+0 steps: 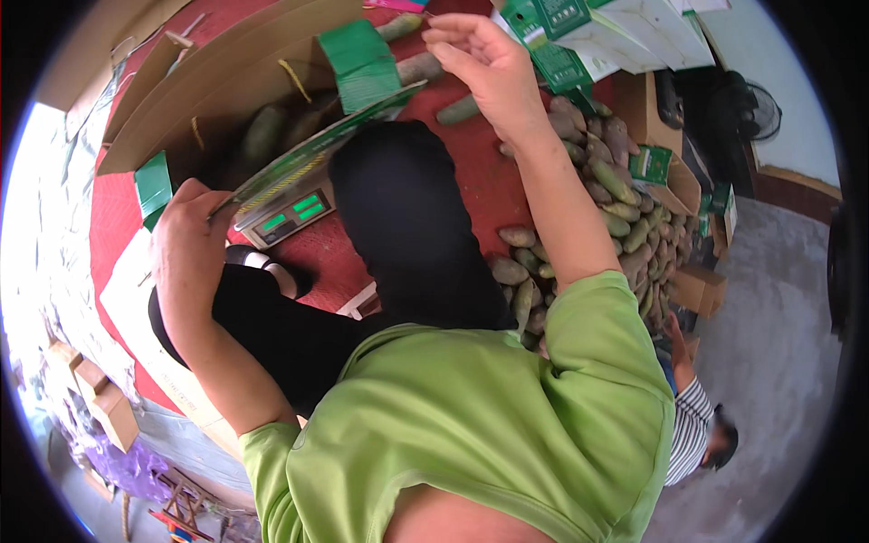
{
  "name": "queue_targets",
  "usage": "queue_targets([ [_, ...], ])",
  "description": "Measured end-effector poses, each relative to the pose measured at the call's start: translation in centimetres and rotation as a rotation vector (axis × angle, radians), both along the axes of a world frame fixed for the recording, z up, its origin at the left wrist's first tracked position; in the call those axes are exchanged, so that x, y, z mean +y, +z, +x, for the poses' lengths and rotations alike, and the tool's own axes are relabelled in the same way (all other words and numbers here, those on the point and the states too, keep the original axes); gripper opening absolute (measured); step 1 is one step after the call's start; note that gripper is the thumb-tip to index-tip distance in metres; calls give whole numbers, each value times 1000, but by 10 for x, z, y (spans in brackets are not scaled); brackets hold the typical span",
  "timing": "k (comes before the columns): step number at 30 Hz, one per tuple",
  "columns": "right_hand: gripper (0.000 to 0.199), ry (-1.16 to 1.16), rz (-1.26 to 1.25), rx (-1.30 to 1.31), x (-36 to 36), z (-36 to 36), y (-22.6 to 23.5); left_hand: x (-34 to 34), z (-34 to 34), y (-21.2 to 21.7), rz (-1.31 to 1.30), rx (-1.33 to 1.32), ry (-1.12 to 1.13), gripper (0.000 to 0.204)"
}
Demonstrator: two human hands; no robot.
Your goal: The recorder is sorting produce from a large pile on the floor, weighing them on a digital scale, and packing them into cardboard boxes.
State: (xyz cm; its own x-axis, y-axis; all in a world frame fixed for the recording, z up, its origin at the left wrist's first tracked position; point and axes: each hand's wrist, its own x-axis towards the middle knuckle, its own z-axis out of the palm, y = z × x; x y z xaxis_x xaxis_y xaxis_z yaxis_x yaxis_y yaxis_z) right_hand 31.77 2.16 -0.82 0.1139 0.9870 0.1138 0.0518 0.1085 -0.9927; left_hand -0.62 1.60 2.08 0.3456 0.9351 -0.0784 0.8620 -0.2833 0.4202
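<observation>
- The left hand (190, 237) sits at 9 o'clock in the view. It is clenched on the lower edge of a green-printed cardboard flap (317, 152), thumb on top, fingers hidden beneath.
- The flap belongs to a large cardboard box (213, 90) at 11 o'clock. Its long axis runs from the left hand at lower left up to 1 o'clock, ending near the box's far corner. Judged from the grip, the flap is held up and outward so the box mouth stays open.
- Inside the box, long green-brown fruits (267, 131) lie roughly parallel, their long axes pointing toward 1 o'clock.
- A weighing scale (291, 215) with a lit green display stands just below the flap, at the box's near side, on a red floor covering (475, 176). The box appears to rest on or against the scale; which one cannot be told.
- The right hand (484, 59) is raised at 12 o'clock, fingers curled and pinched together. Whether it grips anything cannot be told; no object shows clearly between the fingertips.
- A heap of fruits (615, 204) lies at 2 to 3 o'clock, beside the right forearm, within reach.
- Stacked white-and-green flat cartons (625, 36) lie at 1 o'clock, beyond the heap.
- Another person in a striped sleeve (690, 425) reaches toward the heap from 4 o'clock.
</observation>
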Motion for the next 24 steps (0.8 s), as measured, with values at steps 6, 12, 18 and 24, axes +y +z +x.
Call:
queue_targets([
  [6,22,-241,-183,-476,-88,69,-153,0,-3,1,10,-8,-4,11],
  [12,26,-39,-709,-806,-236,68,-280,5,-10,-14,-12,-16,-44,12],
  [18,18,-387,-944,-792,-313,118,-290,4,-10,-13,-24,36,12,13],
  [24,21,-1383,-904,-697,-385,211,-301,9,-9,-14,-28,1,-21,13],
])
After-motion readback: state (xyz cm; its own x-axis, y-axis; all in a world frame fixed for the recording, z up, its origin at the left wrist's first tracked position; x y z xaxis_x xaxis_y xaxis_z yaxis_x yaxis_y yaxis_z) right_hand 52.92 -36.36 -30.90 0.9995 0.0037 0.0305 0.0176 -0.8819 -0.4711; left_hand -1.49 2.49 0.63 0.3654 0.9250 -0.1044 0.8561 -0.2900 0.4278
